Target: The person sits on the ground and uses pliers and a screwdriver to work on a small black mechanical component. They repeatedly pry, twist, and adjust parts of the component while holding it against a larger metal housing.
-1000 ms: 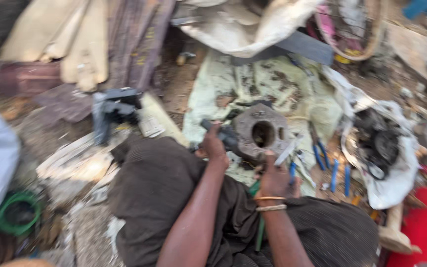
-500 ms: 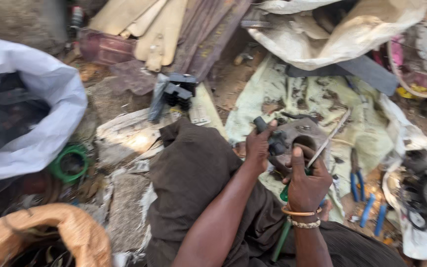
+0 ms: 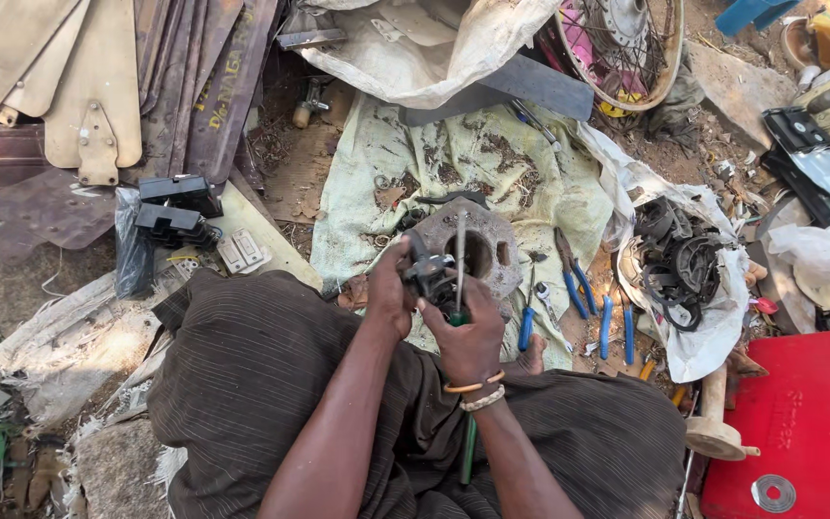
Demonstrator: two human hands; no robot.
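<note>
2 hands (image 3: 391, 293), 1 screwdriver (image 3: 459, 259), 1 round metal housing (image 3: 480, 252), 2 blue-handled pliers (image 3: 573, 274) (both beside it), 1 spoked wheel (image 3: 619, 48).

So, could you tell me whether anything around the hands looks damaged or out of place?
Yes. The green cloth under the round metal housing is blotched with dark stains. Blue-handled pliers lie scattered beside it. The left hand grips a small dark part; the right hand holds a screwdriver upright against the part.
</note>
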